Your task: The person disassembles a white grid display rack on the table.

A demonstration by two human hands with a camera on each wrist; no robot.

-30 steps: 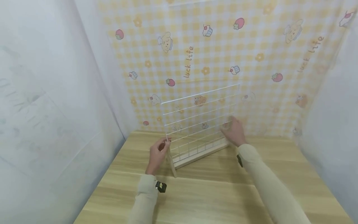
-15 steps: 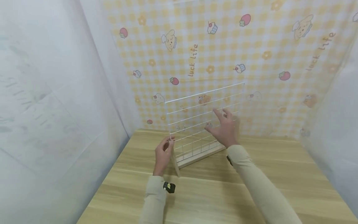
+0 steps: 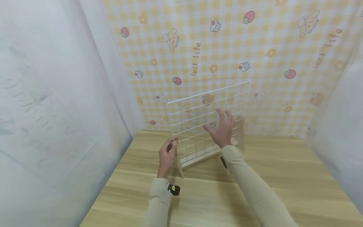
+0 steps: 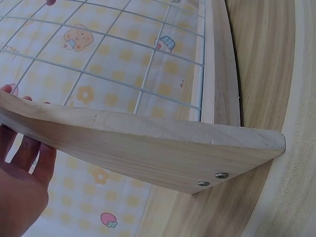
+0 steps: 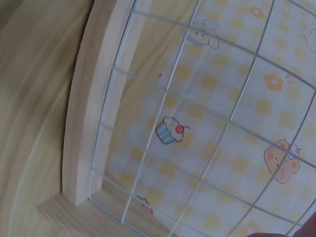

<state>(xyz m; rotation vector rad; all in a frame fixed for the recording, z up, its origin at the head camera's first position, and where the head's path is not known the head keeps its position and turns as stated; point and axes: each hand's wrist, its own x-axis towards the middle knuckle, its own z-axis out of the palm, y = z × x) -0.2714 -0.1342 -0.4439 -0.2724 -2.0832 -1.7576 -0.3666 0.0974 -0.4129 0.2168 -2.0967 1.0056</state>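
A white wire grid rack with a wooden base rail stands tilted back on the table. At its left end, my left hand grips the upper part of the wooden side piece, thumb on the near side and fingers reaching round it. Two screws show low on that piece. My right hand is in front of the grid's right half, its fingers spread and slightly bent, fingertips close to the wires. Only a bit of the right hand shows in the right wrist view's lower corner.
The wood-grain table extends around the rack. Behind it hangs a yellow checked cloth with cartoon prints. A pale sheet lines the left side and another pale sheet the right.
My right hand has moved left from the rack's right end to the front of the grid, fingers spreading. The left hand keeps its grip; the view has shifted slightly.
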